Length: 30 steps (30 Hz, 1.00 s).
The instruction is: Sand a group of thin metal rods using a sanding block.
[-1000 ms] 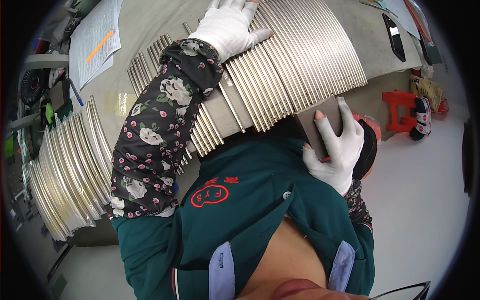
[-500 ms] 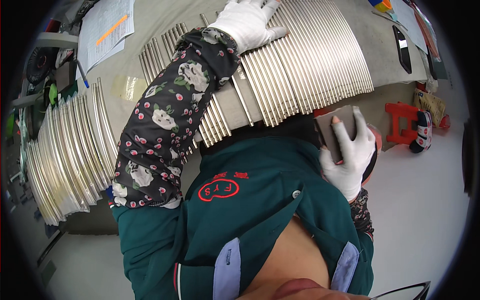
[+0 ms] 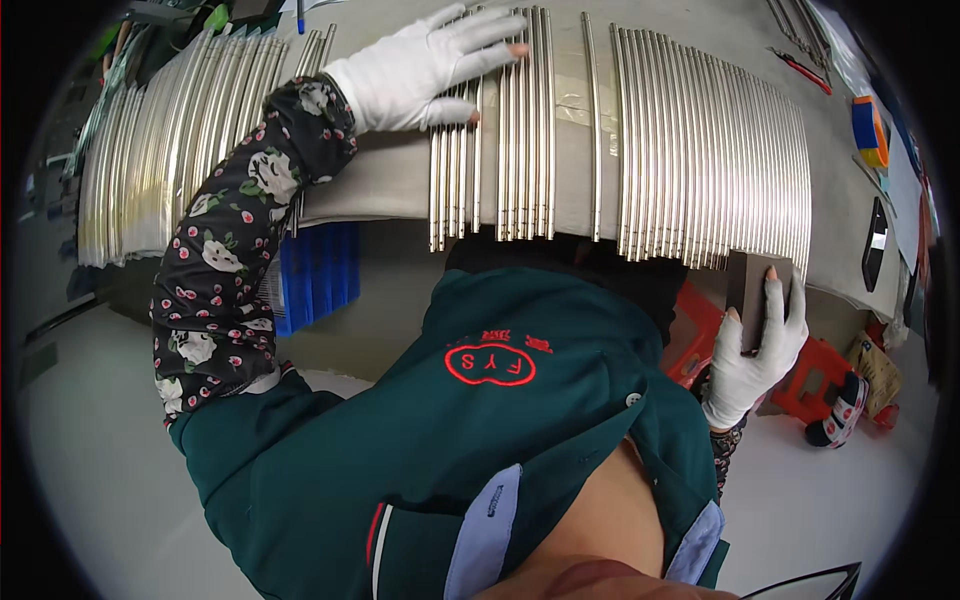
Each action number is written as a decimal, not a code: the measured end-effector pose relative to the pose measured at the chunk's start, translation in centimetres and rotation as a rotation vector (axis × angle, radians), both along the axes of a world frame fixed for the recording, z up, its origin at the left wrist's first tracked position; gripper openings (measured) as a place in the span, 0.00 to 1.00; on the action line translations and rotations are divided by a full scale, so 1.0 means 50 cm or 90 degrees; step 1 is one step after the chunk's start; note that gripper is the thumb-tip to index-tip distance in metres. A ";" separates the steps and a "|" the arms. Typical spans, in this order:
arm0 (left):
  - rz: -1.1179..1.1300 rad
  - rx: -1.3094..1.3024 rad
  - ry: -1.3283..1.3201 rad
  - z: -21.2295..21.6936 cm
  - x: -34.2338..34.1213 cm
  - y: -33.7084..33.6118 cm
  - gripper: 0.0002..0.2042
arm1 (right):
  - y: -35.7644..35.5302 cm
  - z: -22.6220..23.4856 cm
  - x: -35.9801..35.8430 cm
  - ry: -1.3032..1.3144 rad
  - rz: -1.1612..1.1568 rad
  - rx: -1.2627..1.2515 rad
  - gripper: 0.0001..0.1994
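Note:
Long shiny metal rods (image 3: 715,150) lie side by side on the table, their near ends at its front edge. My left hand (image 3: 425,68), in a white glove with bare fingertips showing, is spread open over a smaller group of rods (image 3: 525,165) left of centre. Its fingers lie on or just above their upper parts; I cannot tell which. A single rod (image 3: 592,130) stands apart between the groups. In its white glove, my right hand (image 3: 765,345) grips a grey-brown rectangular block (image 3: 745,285) at the near ends of the rightmost rods.
More rods (image 3: 180,140), some in clear plastic, lie at the left. A blue crate (image 3: 320,275) sits below the table edge. At the right are a tape roll (image 3: 869,132), red-handled pliers (image 3: 803,72) and a black phone-like object (image 3: 875,245). A red stool-like object (image 3: 815,380) stands lower right.
The view has shifted, so the rods sit further right. My left hand has moved left off the large group, and gaps between rod groups show. The block is still in my right hand.

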State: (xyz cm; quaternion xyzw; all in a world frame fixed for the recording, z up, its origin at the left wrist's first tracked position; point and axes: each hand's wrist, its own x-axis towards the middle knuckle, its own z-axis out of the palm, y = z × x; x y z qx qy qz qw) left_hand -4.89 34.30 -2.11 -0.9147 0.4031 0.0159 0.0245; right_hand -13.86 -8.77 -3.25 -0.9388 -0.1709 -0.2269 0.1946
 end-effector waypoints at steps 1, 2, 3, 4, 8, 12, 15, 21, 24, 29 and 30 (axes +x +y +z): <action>0.031 -0.017 -0.035 -0.030 -0.018 -0.013 0.35 | 0.002 -0.004 0.002 0.007 0.001 0.018 0.32; 0.067 -0.010 -0.065 -0.051 -0.027 -0.023 0.32 | 0.004 -0.007 0.004 0.000 0.010 0.010 0.32; 0.078 0.026 -0.067 -0.062 -0.026 -0.027 0.35 | 0.007 -0.011 0.004 0.006 0.012 0.017 0.32; 0.055 -0.027 -0.087 -0.074 -0.018 -0.041 0.35 | 0.009 -0.012 0.003 0.004 0.015 0.028 0.31; 0.035 -0.110 -0.084 -0.089 0.028 -0.133 0.35 | 0.017 -0.010 -0.003 0.003 0.001 0.046 0.31; 0.015 -0.095 -0.076 -0.089 0.077 -0.222 0.35 | 0.013 -0.005 -0.017 0.004 0.004 0.046 0.31; -0.055 -0.147 -0.151 -0.091 0.106 -0.241 0.33 | 0.010 -0.007 -0.028 0.007 -0.010 0.043 0.32; -0.003 -0.114 -0.169 -0.100 0.110 -0.190 0.31 | 0.021 -0.010 -0.036 0.023 -0.010 0.042 0.33; 0.021 -0.095 -0.163 -0.103 0.101 -0.164 0.30 | 0.038 -0.011 -0.023 0.021 0.024 0.039 0.33; 0.035 -0.086 -0.154 -0.099 0.094 -0.149 0.29 | 0.057 -0.018 0.018 0.006 0.055 -0.007 0.33; 0.049 -0.065 -0.144 -0.098 0.092 -0.145 0.29 | 0.062 -0.019 0.022 0.015 0.060 -0.039 0.34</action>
